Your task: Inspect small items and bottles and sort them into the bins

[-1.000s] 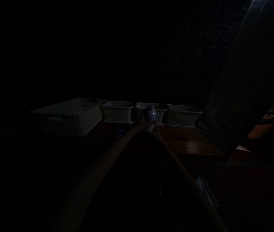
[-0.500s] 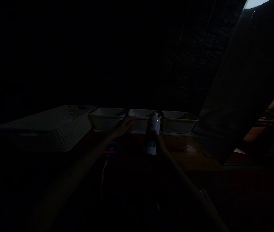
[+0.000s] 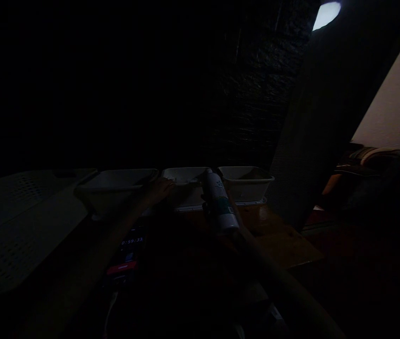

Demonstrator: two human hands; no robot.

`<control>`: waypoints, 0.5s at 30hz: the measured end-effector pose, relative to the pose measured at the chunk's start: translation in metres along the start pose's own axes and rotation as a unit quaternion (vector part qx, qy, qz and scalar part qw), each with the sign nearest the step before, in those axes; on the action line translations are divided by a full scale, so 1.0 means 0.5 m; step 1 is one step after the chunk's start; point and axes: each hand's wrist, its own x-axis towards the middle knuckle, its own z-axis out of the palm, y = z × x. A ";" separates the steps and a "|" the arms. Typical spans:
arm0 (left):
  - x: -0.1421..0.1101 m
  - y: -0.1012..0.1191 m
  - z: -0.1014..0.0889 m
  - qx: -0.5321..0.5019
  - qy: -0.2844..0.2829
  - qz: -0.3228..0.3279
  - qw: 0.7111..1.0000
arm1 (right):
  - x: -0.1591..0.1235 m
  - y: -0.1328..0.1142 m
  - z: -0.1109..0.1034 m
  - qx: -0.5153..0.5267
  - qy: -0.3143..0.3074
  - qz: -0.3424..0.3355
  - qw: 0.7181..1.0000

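Note:
The picture is very dark. My right hand (image 3: 234, 209) is closed around a white bottle (image 3: 217, 197) with a green band on its label. The bottle leans, its cap end pointing away from me at the rim of the middle white bin (image 3: 188, 195). My left hand (image 3: 160, 188) reaches to the near left corner of that same bin, fingers stretched out at the rim. Shadow hides the details of its fingers and whatever lies inside the bin.
Another white bin (image 3: 245, 188) stands to the right, and one more (image 3: 115, 193) to the left. A large perforated basket (image 3: 44, 207) is at far left. A lit phone (image 3: 124, 259) with a cable (image 3: 110, 310) lies on the wooden table (image 3: 284, 242), whose edge shows at right.
The view has turned right and come closer. The bottle has gone from nearly upright to tilted, its base now toward me, still in my right hand. My left hand stays by the middle bin.

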 end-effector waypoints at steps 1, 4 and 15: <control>0.000 -0.003 0.005 0.007 0.002 0.005 1.000 | 0.004 -0.001 0.002 0.009 -0.003 0.002 1.000; -0.001 -0.009 0.019 0.021 0.017 0.004 1.000 | 0.016 -0.007 0.007 0.028 -0.011 0.008 0.999; 0.000 -0.038 0.036 0.085 -0.019 0.050 0.995 | 0.026 -0.007 0.038 0.137 -0.081 0.095 0.983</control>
